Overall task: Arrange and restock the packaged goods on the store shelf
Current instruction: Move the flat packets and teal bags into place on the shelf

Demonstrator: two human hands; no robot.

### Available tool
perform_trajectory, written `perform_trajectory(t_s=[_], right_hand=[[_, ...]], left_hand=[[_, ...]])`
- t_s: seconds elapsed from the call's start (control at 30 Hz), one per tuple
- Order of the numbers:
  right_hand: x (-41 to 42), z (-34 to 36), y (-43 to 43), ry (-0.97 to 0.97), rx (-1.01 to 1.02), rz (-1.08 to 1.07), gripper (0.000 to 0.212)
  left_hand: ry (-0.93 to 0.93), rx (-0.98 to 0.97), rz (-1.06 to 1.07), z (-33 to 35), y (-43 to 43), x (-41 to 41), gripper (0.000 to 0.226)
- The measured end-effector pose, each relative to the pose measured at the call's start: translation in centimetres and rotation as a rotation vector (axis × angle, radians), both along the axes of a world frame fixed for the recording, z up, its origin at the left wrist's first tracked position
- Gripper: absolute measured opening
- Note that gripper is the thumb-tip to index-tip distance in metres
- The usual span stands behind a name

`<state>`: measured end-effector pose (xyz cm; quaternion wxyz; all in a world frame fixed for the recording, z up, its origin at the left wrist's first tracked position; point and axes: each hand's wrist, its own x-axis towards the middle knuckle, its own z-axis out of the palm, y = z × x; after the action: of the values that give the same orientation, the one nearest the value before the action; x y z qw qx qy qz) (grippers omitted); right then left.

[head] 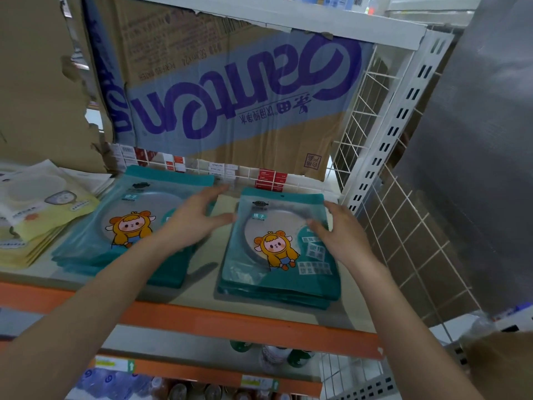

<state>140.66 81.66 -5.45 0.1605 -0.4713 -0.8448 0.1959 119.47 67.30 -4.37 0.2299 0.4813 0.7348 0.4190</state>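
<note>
- only one cam here, worn on the head, wide-angle
- faces forward and down onto the shelf (245, 319), pretty close up
- lower shelf (187, 373) peeks in along the bottom edge

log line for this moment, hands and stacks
left hand: open, over right edge of left teal stack | right hand: open, resting on right teal stack | both stacks flat on shelf
</note>
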Motion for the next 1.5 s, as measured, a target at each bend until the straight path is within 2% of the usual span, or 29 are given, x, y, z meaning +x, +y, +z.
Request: perform_trajectory(t_s=[0.17,0.33,0.43,0.5,0.57,0.7,0.83,0.97,1.17,1.37,1.5], right_hand=[[-5.7,1.6,-2.4,-0.021,0.042,0.208,0.054],[-12.2,1.8,-5.2,-0.033,0.048,0.288,0.058],[-16.5,1.6,-7.3,0.004,0.071,0.31,0.058],[-19.6,1.6,-9.0,0.038,0.068,0.323,0.055],[-22.8,1.6,-10.8,0.071,0.07,0.332,0.05],[-28.9,1.0,-13.9,0.074,0.059,0.285,0.049],[-34.2,0.5,-16.4,-0.001,0.036,0.303,0.049],[-38.3,0.2,-18.2,-0.038,-0.039,0.321,0.049],[-41.9,-0.5,-18.7,-0.22,-0.181,0.227,0.058],[-43.1,-0.5,-18.0,-0.253,-0.333,0.149,0.042],[-43.4,-1.4,-17.3,-0.178,-0.405,0.172,0.027]], left_hand=[[0.299,-0.045,0.0,1.0,-2.1,-6.5,0.067],[0.367,-0.086,-0.038,0.7,-4.9,-13.3,0.059],[0.456,-0.107,-0.068,0.5,-6.9,-18.0,0.065],[0.53,-0.134,-0.09,0.8,-8.5,-21.2,0.07],[0.563,-0.133,-0.096,1.0,-9.8,-24.4,0.065],[0.586,-0.205,-0.089,0.6,-12.3,-30.7,0.063],[0.522,-0.276,-0.103,0.4,-14.7,-35.9,0.066],[0.44,-0.249,-0.105,-0.4,-16.8,-39.2,0.065],[0.384,-0.196,-0.079,-1.2,-18.4,-41.4,0.058],[0.355,-0.26,-0.048,-0.8,-19.7,-42.2,0.06],[0.364,-0.29,-0.034,-0.7,-19.9,-42.0,0.061]])
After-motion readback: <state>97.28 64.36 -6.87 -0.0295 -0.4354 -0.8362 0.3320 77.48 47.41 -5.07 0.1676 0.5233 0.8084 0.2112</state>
